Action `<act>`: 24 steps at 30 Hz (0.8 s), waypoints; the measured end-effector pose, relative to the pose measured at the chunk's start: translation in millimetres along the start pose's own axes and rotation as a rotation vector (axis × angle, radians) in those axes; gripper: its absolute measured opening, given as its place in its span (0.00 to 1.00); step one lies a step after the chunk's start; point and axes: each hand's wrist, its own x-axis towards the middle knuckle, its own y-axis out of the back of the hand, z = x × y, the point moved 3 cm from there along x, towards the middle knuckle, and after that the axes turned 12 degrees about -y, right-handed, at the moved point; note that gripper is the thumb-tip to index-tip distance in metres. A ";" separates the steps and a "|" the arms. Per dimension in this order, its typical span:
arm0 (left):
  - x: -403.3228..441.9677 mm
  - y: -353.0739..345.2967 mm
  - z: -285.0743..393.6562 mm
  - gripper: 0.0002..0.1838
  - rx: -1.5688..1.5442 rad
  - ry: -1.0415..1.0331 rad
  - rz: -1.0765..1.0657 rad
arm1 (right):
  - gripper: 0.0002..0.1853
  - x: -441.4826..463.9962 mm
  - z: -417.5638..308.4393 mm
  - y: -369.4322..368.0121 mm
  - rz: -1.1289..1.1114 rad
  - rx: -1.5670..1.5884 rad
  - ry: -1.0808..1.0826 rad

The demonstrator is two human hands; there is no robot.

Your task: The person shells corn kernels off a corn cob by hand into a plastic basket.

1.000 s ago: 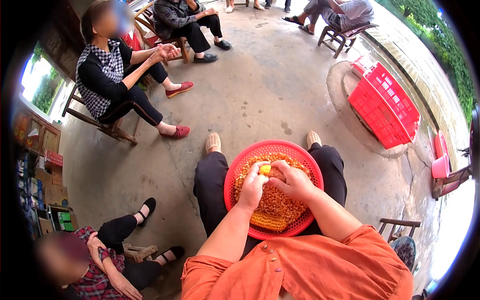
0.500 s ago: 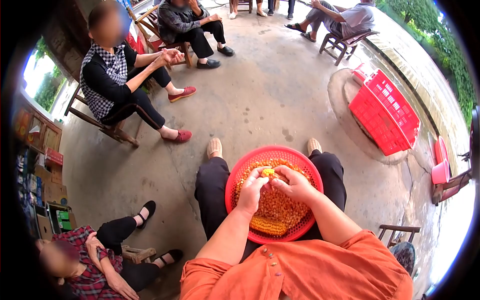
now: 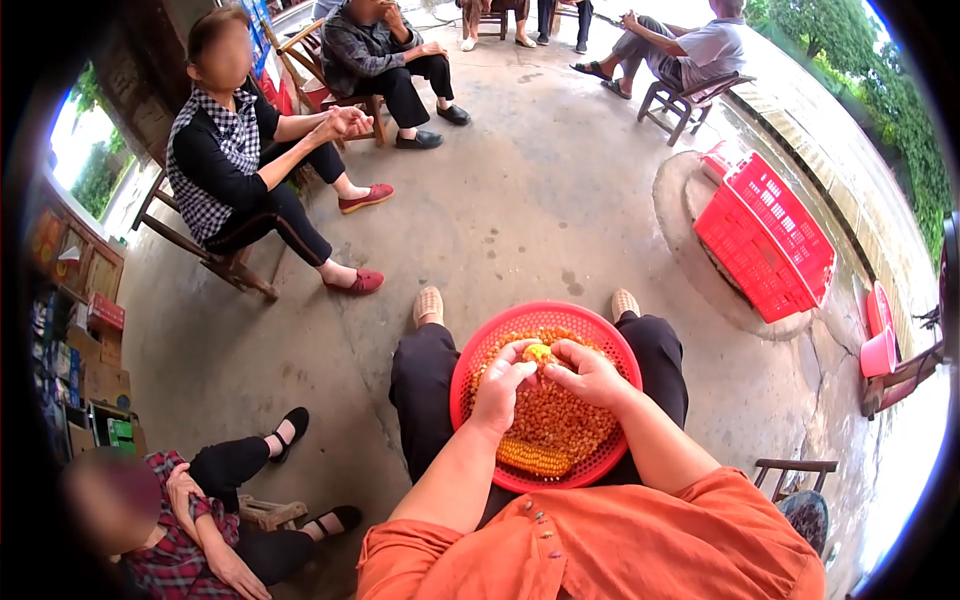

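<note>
Between my two hands is a corn cob (image 3: 538, 353), its yellow end showing above my fingers; the rest is covered. My left hand (image 3: 502, 385) grips it from the left, fingers curled. From the right, my right hand (image 3: 588, 374) closes on the same cob, thumb pressed against it. Both hands are over a red perforated basket (image 3: 463, 400) resting on my lap. Loose orange corn kernels (image 3: 575, 428) fill much of the basket. An ear of corn (image 3: 533, 459), still covered in kernels, lies on them near the basket's front rim.
Several people sit around on chairs, one in a checked vest (image 3: 215, 160) and one in a plaid shirt (image 3: 185, 545). A red plastic crate (image 3: 765, 240) stands on the concrete floor at right, with a pink bucket (image 3: 879, 350) beyond it. Boxes (image 3: 105, 375) are stacked at far left.
The cob and both hands have shifted slightly, with the cob's yellow end a little lower in view. My hands keep hold of it. The whole view has tilted slightly.
</note>
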 end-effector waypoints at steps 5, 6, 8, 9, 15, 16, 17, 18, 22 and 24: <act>1.1 3.8 -3.3 0.19 -0.020 -0.006 -0.035 | 0.15 -1.8 -1.8 -0.2 -0.049 -0.110 0.024; 1.0 2.9 -2.3 0.19 -0.025 -0.006 -0.049 | 0.15 -2.6 -2.9 -0.5 -0.074 -0.174 0.036; -0.7 -1.7 2.4 0.19 -0.018 -0.002 -0.061 | 0.16 -5.4 -2.8 -2.1 -0.039 -0.170 0.066; -1.1 -3.8 4.4 0.19 -0.011 0.004 -0.069 | 0.16 -6.2 -2.9 -2.7 -0.008 -0.165 0.093; 1.7 -3.7 -2.1 0.17 0.063 -0.032 -0.095 | 0.18 -11.2 -1.3 -7.6 0.075 -0.247 0.110; 3.2 -1.2 -4.6 0.17 0.075 -0.025 -0.099 | 0.18 -12.9 -1.7 -9.0 0.074 -0.252 0.099; 4.4 2.0 -7.5 0.17 0.077 -0.021 -0.098 | 0.18 -15.9 -2.9 -11.7 0.118 -0.264 0.085; 5.6 4.3 -9.3 0.18 0.055 -0.012 -0.100 | 0.18 -19.5 -7.9 -14.3 0.138 -0.263 0.057; 5.6 4.0 -8.4 0.20 0.014 0.011 -0.088 | 0.17 -23.6 -11.3 -22.1 0.182 -0.226 0.006; 5.7 3.0 -7.8 0.21 0.017 0.009 -0.089 | 0.17 -23.2 -9.5 -21.5 0.172 -0.231 -0.020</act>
